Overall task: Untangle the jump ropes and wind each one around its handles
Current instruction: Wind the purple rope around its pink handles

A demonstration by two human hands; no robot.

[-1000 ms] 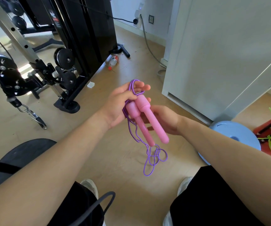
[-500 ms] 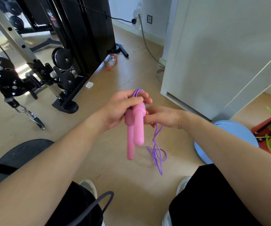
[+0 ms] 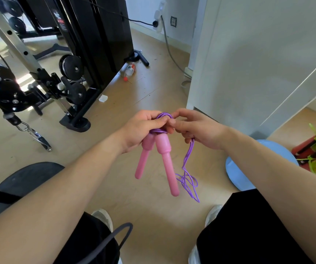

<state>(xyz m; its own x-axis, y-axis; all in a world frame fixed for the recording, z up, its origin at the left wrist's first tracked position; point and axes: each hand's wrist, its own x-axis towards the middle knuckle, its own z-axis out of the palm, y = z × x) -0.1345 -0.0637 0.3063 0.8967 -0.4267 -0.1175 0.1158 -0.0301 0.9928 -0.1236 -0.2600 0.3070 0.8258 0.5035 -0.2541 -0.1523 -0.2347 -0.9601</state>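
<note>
1. A black cable machine [image 3: 88, 44] stands on the wooden floor [image 3: 153, 92] at the left. A plastic bottle [image 3: 129, 70] lies at its base.
2. Left hand [image 3: 140, 130]: the fingers are curled round the top ends of both handles, and the thumb is pressed across the cord there.
3. The jump rope is held in the air above the floor, between the person's knees.
4. Handles: pink, smooth plastic, each with a thick collar narrowing to a slim, round-tipped shaft. The left handle [image 3: 143, 161] and right handle [image 3: 167, 166] hang downward, with the tops together and the lower ends splayed apart.
5. Cord [image 3: 188, 155]: purple, thin and glossy. Several turns cross the handle tops, and a small loop stands above the fingers. A doubled strand drops from the right hand into a loose tangle just beside the right handle's lower end.
6. Right hand [image 3: 201, 128]: the thumb and forefinger pinch the top loop, and the lower fingers are curled round the descending strand.
7. A pale blue disc [image 3: 248, 168] lies on the floor at the right.
</note>
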